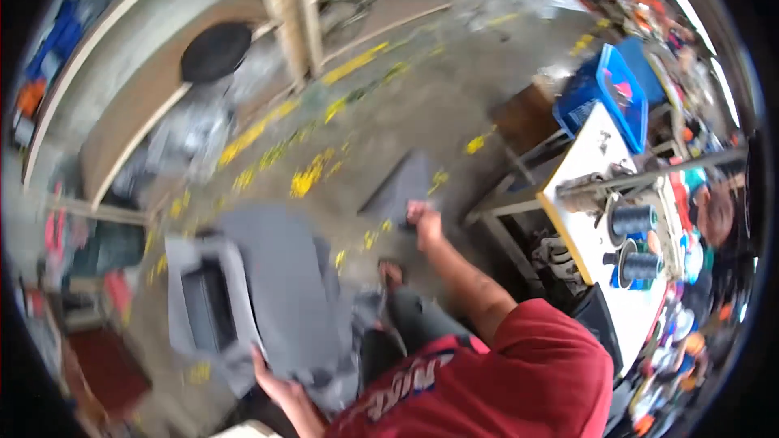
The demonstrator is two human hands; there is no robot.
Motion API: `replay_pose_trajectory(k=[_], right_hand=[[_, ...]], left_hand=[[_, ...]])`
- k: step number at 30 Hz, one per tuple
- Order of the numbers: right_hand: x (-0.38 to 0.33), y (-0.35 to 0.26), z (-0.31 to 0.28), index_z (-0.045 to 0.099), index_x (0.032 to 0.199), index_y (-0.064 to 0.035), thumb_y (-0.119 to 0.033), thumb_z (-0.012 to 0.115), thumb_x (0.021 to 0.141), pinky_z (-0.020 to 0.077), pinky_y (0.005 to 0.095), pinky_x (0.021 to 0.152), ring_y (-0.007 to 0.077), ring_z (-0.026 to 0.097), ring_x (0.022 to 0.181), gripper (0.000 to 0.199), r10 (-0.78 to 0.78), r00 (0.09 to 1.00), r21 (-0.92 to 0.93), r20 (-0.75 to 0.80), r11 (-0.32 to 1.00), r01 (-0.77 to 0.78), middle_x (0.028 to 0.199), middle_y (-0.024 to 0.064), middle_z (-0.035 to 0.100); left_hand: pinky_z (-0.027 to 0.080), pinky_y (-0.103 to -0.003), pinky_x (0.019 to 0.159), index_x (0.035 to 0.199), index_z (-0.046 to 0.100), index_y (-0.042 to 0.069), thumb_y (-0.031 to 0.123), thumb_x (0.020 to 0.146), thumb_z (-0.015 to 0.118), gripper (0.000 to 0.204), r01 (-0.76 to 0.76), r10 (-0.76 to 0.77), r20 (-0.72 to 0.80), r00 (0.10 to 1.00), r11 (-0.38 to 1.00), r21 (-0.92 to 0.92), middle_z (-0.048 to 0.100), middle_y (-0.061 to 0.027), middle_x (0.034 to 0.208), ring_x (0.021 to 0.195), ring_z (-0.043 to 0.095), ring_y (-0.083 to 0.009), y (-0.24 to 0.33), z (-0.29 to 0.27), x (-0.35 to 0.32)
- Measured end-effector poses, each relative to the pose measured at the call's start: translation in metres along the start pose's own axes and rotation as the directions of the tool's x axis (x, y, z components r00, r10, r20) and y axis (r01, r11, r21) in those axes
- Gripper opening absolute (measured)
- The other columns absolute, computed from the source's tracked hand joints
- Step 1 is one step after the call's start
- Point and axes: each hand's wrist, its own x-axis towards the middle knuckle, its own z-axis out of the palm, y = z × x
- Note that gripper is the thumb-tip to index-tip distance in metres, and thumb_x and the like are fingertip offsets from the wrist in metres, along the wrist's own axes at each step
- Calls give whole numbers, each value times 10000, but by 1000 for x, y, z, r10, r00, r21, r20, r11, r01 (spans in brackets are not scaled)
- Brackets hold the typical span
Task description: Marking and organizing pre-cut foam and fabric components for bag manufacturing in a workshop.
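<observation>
At the lower left, my left hand (pixel 274 380) grips the near edge of a bundle of grey fabric panels (pixel 288 292). A pale grey piece with a dark rectangular inset (pixel 209 304) lies on the left side of this bundle. My right hand (pixel 423 217) reaches out over the floor, closed on the near corner of a smaller dark grey fabric piece (pixel 402 184). Motion blur hides its exact finger positions. The two held items are apart from each other.
To the right stands a white sewing table (pixel 580 170) with dark thread cones (pixel 634 221) and a blue plastic crate (pixel 596 97) beyond. Wooden shelving (pixel 134 130) holding plastic-wrapped goods lines the left. Yellow markings (pixel 312 174) cross the concrete floor. A brown box (pixel 523 118) sits near the crate.
</observation>
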Motion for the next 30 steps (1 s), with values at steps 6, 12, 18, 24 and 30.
replay_pose_trajectory(k=[6, 12, 18, 24, 30], right_hand=[[-44, -115, 94, 658, 871, -31, 37, 601, 783, 435, 266, 818, 130, 564, 859, 125, -29, 989, -116, 145, 992, 46, 971, 45, 653], [-34, -88, 119, 688, 944, -52, -16, 646, 790, 499, 294, 752, 131, 606, 828, 164, 23, 881, -159, 472, 985, 60, 890, 36, 675], [20, -121, 222, 703, 996, -52, -11, 617, 816, 452, 255, 850, 95, 581, 898, 204, 211, 732, -383, 648, 921, 74, 953, 11, 678], [92, -164, 340, 703, 905, -55, -52, 616, 774, 496, 285, 755, 129, 636, 797, 157, -65, 695, -334, 716, 842, 423, 842, 56, 702], [90, -133, 422, 698, 880, -59, -71, 533, 699, 502, 316, 733, 182, 645, 775, 246, -59, 591, -288, 805, 832, 475, 788, 80, 685]], left_hand=[[445, -352, 897, 1182, 580, 24, 336, 881, 619, 436, -166, 163, -74, 984, 985, -37, 615, -74, 1156, 1014, 581, -223, 78, 37, -6], [430, -429, 980, 1265, 497, -42, 348, 895, 572, 543, -184, 195, 80, 977, 974, -130, 593, -173, 1199, 1108, 564, -327, 95, 89, -29], [419, -426, 976, 1291, 492, -22, 308, 913, 508, 503, -312, 283, 557, 781, 949, -45, 527, -169, 1271, 1148, 527, -298, 115, 221, 139], [376, -450, 1008, 1305, 486, 0, 350, 918, 507, 522, -308, 276, 431, 859, 951, 7, 452, -167, 1335, 1206, 465, -288, 125, 282, 123], [334, -473, 1041, 1319, 480, 22, 392, 923, 506, 542, -311, 298, 197, 934, 950, 36, 377, -164, 1398, 1264, 402, -277, 181, 304, 139]])
